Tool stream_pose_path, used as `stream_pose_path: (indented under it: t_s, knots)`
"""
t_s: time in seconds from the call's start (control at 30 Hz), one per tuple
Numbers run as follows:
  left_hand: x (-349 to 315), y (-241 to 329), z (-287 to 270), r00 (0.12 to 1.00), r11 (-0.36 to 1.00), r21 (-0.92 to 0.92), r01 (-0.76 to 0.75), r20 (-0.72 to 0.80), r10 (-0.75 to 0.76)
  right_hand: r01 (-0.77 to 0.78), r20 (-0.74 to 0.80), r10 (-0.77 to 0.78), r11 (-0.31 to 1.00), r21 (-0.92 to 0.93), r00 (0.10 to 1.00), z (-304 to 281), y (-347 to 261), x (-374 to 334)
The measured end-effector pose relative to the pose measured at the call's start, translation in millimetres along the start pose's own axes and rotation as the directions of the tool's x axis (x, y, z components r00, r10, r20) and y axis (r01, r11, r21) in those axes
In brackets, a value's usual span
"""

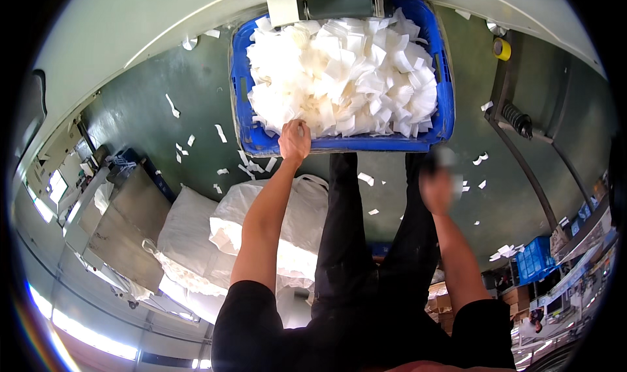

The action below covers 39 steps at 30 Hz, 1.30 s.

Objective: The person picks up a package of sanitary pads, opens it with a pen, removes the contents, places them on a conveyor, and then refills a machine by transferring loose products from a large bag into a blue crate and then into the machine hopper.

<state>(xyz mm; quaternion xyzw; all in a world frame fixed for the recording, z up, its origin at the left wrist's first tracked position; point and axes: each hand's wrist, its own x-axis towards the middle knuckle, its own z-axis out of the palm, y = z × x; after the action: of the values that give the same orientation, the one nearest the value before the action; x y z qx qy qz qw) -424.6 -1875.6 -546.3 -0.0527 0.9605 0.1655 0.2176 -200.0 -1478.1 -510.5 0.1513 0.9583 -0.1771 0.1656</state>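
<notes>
A blue plastic basket (439,52) stands in front of me, heaped with thin white pieces (353,78) that look like folded paper or cloth. My left hand (295,141) is over the basket's near rim, left of the middle, its fingers curled at the edge of the white heap. What they grip, if anything, is hidden. Off the basket's near right corner, beside my leg, my right hand (439,188) is smeared by a blur. Its fingers cannot be read, and a dark blurred shape at its far end cannot be made out.
Large white sacks (189,225) with white material stand at my left, beside a metal box-like bench (127,225). White scraps (221,134) litter the green floor. A machine overhangs the basket's far side. At right are a metal frame (522,156), a yellow tape roll (501,49) and blue crates (535,260).
</notes>
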Motion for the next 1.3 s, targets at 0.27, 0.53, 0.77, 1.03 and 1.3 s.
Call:
stream_pose_path:
  t_s: [0.27, 0.53, 0.77, 1.03, 1.3]
  knots:
    - [-4.6, -8.7, 9.2, 0.996, 0.997, -0.006, 0.077, -0.041, -0.078, -0.030, -0.015, 0.031, 0.997, 0.073, 0.999, 11.7, 4.6, 2.4]
    - [-2.5, -8.1, 9.1, 0.993, 1.000, 0.001, -0.014, -0.120, 0.014, -0.115, 0.025, 0.114, 0.992, 0.052, 0.993, 8.6, 8.6, 4.1]
    - [10.3, 43.6, -1.0, 0.972, 0.911, -0.406, -0.075, -0.233, -0.024, -0.219, 0.098, 0.212, 0.973, 0.073, 0.972, 8.7, 6.2, 1.7]
    - [-28.6, 274.8, -153.9, 0.924, 0.286, -0.904, -0.319, -0.230, 0.305, -0.272, 0.115, 0.286, 0.955, -0.120, 0.951, 14.0, -4.3, -4.2]
    - [-75.6, 322.9, -261.9, 0.764, -0.651, -0.752, 0.105, -0.359, 0.537, -0.251, 0.048, 0.253, 0.967, -0.037, 0.966, 17.2, -3.9, -9.6]
